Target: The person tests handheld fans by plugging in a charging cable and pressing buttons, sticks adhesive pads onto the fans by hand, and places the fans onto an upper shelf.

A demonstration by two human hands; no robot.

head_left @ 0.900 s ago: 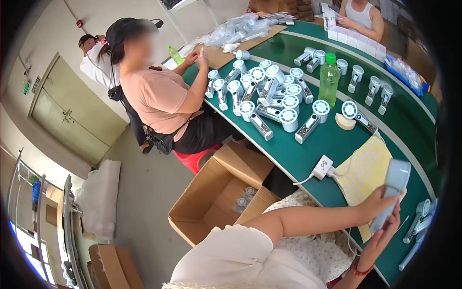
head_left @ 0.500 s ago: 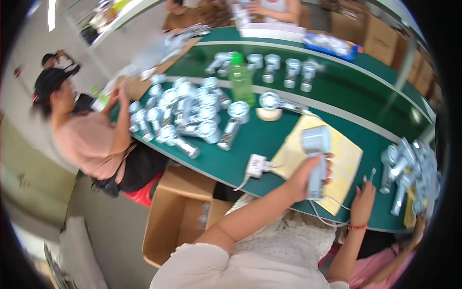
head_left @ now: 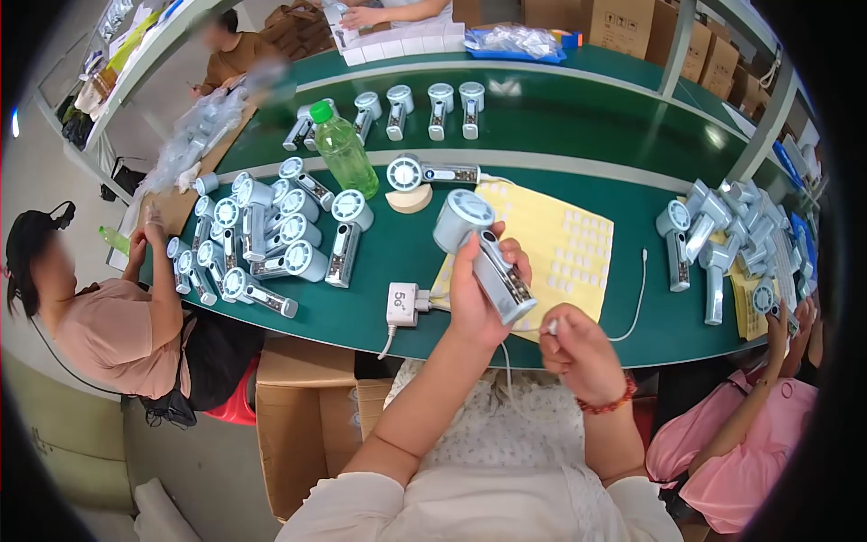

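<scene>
In my left hand [head_left: 488,294] is a light blue handheld fan [head_left: 465,219], its round head up and its handle's open side with inner parts facing me. My right hand [head_left: 578,348] pinches the small white end of a cable [head_left: 553,326], just right of the fan's handle base and apart from it. Beneath both lies a yellow sheet with rows of pale stickers [head_left: 578,244]. A white charger [head_left: 403,304] sits left of the sheet. Behind it, another fan [head_left: 452,173] is plugged into a cable, its head beside a round cream block [head_left: 409,200].
Several fans [head_left: 298,230] crowd the table's left, near a green bottle [head_left: 343,154]. More fans [head_left: 741,217] are piled right, by a co-worker's hands [head_left: 778,332]. Another person [head_left: 117,316] sits left. Single fans [head_left: 440,108] stand on the belt behind. An open carton [head_left: 302,434] is below.
The view has swung right. The fan in my left hand has turned, so its open handle side shows. My right hand left the fan, reached to the table, and now holds a cable end near it.
</scene>
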